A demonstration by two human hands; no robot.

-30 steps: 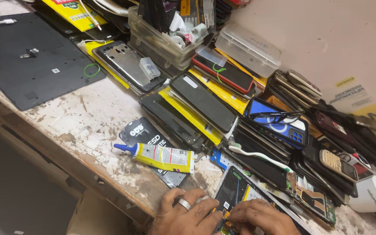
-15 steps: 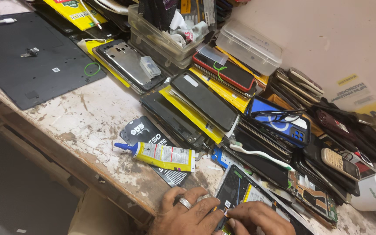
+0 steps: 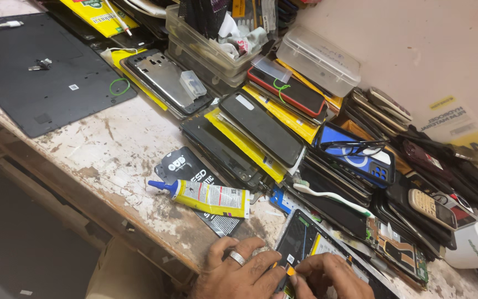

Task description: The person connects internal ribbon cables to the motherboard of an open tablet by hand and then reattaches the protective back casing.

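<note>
Since a second ago both hands have crept a little up over the opened phone [image 3: 301, 246], the right fingertips now pressed closer to its lower edge. The phone lies back-open at the near edge of the workbench [image 3: 112, 149], directly under and between the two hands, its dark inner plate and a yellow strip showing. The left hand [image 3: 239, 271], a ring on one finger, rests with curled fingers on the phone's left edge, steadying it. The right hand [image 3: 327, 277] pinches at a small orange part at the phone's bottom; what exactly it grips cannot be told. Just left of the left hand lies a yellow glue tube [image 3: 208, 197] with a blue nozzle, on top of a black packet [image 3: 186, 166]. Beyond the phone, a white toothbrush [image 3: 330, 197] rests on stacked dark phones [image 3: 261, 130]. Farther back stand clear plastic boxes [image 3: 319, 58], and a black mat [image 3: 40, 72] covers the bench's left end.
</note>
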